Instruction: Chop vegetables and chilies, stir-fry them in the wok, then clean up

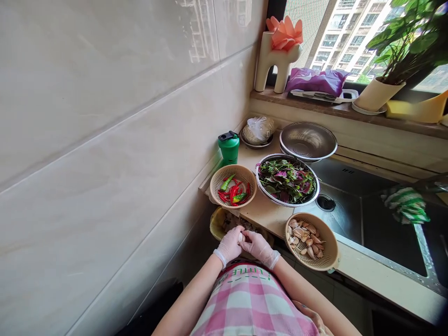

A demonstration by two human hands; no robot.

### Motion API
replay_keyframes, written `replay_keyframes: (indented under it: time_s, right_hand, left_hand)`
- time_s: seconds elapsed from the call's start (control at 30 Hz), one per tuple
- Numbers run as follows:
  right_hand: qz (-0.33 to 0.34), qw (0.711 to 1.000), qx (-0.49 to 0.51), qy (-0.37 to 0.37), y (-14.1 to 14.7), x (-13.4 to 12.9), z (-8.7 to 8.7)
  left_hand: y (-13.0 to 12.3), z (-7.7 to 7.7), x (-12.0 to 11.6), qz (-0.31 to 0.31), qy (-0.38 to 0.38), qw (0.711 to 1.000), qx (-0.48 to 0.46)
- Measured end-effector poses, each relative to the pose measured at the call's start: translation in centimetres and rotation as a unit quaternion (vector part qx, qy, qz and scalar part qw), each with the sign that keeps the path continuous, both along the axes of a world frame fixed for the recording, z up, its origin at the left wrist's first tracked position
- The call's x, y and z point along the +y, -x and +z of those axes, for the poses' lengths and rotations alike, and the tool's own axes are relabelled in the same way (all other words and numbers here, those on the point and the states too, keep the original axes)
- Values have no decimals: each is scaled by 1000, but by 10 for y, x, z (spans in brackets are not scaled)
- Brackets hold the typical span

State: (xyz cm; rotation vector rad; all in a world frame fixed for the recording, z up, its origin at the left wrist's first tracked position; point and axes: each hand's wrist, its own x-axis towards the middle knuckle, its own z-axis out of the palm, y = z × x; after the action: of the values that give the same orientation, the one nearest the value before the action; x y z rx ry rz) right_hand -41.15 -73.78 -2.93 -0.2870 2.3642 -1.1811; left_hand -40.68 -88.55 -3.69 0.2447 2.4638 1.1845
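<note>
Two-handed pinch on a garlic piece beside a kitchen sink

The left hand and right hand, both in clear gloves, meet in front of the near edge of the counter. Their fingertips are drawn together, pinching the pale garlic piece between them; the fingers partly cover it, so whether it is a clove or a bulb cannot be told. Just beyond and below the hands stands a yellowish bin holding pale scraps. To the right, a beige basket contains unpeeled-looking garlic cloves. Far left of the hands, a second basket holds red and green chili peppers, with a green shaker bottle behind it. Between the two baskets, farther back, a metal colander is filled with purple-green leaves; a mesh strainer lies beyond. At far right, a green-and-white striped cloth lies at the sink.
</note>
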Motion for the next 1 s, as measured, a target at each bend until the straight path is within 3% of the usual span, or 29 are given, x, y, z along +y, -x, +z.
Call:
replay_keyframes:
  time_s: [0.17, 0.43, 0.67, 0.87, 1.0]
  right_hand:
    - [17, 999, -16, -31, -5, -3, -1]
    - [-50, 991, -62, -103, -20, -18, 13]
    - [-51, 991, -69, -101, -24, -20, 11]
    - [-47, 995, -30, -79, -19, -18, 6]
    - [-25, 999, -12, -26, -20, -11, 13]
  left_hand:
    - [-3, 13, 2, -53, 48, 997, -3]
    - [-11, 18, 0, -36, -66, 997, -16]
    - [-24, 8, 3, 31, -132, 990, -45]
    - [-30, 0, 16, 149, -215, 963, -58]
    - [-27, 10, 13, 122, -210, 968, -63]
